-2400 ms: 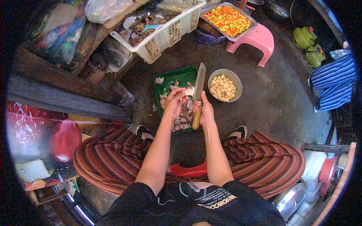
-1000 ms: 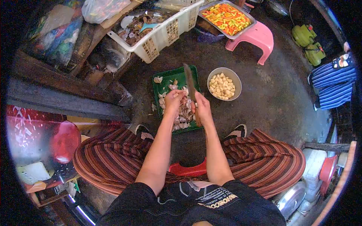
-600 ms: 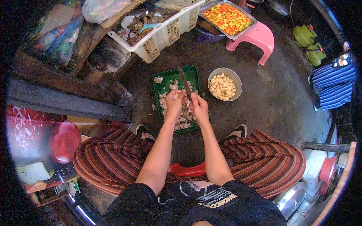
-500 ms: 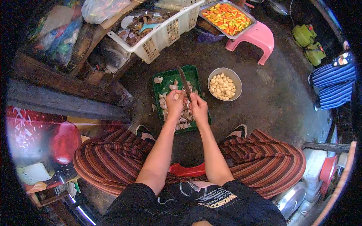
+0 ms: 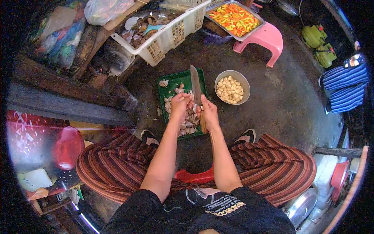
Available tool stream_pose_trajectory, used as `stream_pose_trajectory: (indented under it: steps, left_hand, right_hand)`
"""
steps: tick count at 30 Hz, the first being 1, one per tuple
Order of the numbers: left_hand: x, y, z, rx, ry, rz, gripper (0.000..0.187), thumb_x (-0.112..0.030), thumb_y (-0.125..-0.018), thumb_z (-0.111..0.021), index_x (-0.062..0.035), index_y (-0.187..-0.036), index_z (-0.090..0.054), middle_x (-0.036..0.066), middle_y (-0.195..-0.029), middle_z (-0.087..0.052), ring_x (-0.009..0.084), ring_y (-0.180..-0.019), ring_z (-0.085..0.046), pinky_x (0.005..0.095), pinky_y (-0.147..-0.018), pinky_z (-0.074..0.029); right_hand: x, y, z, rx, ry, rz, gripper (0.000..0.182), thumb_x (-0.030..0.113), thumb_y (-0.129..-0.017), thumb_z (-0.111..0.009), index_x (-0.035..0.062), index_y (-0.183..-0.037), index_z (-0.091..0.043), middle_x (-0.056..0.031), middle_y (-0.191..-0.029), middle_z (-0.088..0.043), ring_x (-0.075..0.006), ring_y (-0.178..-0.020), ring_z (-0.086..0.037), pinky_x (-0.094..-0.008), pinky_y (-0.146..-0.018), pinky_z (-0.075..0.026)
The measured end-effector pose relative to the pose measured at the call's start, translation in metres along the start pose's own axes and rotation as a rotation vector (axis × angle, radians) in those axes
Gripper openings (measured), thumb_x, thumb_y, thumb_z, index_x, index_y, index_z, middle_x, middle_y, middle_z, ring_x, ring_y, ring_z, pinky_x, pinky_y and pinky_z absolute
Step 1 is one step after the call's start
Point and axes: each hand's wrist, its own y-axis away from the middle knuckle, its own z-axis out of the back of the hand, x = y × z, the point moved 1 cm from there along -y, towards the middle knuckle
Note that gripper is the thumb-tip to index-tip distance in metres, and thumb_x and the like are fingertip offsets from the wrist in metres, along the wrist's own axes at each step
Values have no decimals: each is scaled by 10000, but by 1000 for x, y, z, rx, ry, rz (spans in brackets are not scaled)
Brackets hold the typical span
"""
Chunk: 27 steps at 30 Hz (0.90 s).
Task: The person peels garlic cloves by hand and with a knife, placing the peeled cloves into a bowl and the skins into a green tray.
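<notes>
My right hand (image 5: pixel 208 113) is closed round a knife (image 5: pixel 196 82), whose wide blade points away from me and whose wooden handle shows below the hand. Beside it, my left hand (image 5: pixel 181 105) has its fingers pinched together; a pale bit shows near the fingertips, too small to name. Both hands are over a green tray (image 5: pixel 163 93) that holds garlic cloves and papery skins (image 5: pixel 188 126). To the right of the tray stands a metal bowl (image 5: pixel 247 86) of peeled garlic cloves (image 5: pixel 230 89).
A white crate (image 5: pixel 156 50) stands behind the tray. A metal tray of chillies (image 5: pixel 235 19) rests by a pink stool (image 5: pixel 272 39). Wooden beams (image 5: pixel 62 103) run along the left. Green gas cylinders (image 5: pixel 314 36) and a striped blue cloth (image 5: pixel 344 89) are at right.
The knife blade has turned more upright and to the right, showing its broad side, and its handle is now visible. My right hand has shifted slightly right; my left hand has moved a little left.
</notes>
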Motion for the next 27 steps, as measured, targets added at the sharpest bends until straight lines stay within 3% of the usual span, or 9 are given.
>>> stream_pose_trajectory:
  steps: [3,6,10,15,20,27]
  left_hand:
    - [-4,-4,6,-2,93,109,49,-38,-848,-594,-11,-837,-554,53,-686,-568,106,-555,-509,227,-490,-397]
    - [-2,-8,14,126,179,160,51,-37,-845,-598,-8,-831,-559,51,-702,-575,107,-561,-511,228,-504,-403]
    - [-4,-5,10,174,28,75,81,-79,-838,-637,-28,-824,-575,33,-682,-573,95,-551,-507,215,-501,-387]
    - [0,-7,11,153,-169,-6,124,-125,-830,-668,-19,-842,-605,28,-686,-589,85,-557,-516,199,-508,-377]
    - [17,-8,11,128,91,55,145,-89,-847,-628,16,-948,-633,64,-762,-623,105,-573,-537,216,-483,-391]
    - [30,-13,12,120,290,74,118,-61,-851,-598,20,-930,-631,70,-830,-624,123,-607,-556,225,-529,-449]
  right_hand:
    - [0,0,1,42,-114,-65,366,442,-900,-537,84,-881,-613,44,-558,-483,-55,-469,-427,-202,-446,-327]
    - [-3,-2,3,59,-163,-94,370,459,-894,-539,94,-874,-598,45,-553,-471,-61,-466,-428,-203,-447,-329]
    - [0,-3,2,40,-8,-63,382,471,-893,-534,92,-885,-586,40,-553,-464,-66,-473,-430,-205,-461,-335]
    - [3,-2,0,15,-32,-44,389,464,-899,-529,78,-891,-577,36,-554,-459,-64,-477,-428,-203,-458,-337]
    - [3,-3,9,14,-78,-35,371,435,-916,-514,69,-894,-573,33,-554,-458,-64,-478,-427,-200,-454,-341]
    - [-3,-8,9,5,-45,-12,364,420,-916,-520,66,-863,-583,29,-557,-474,-60,-461,-424,-202,-443,-350]
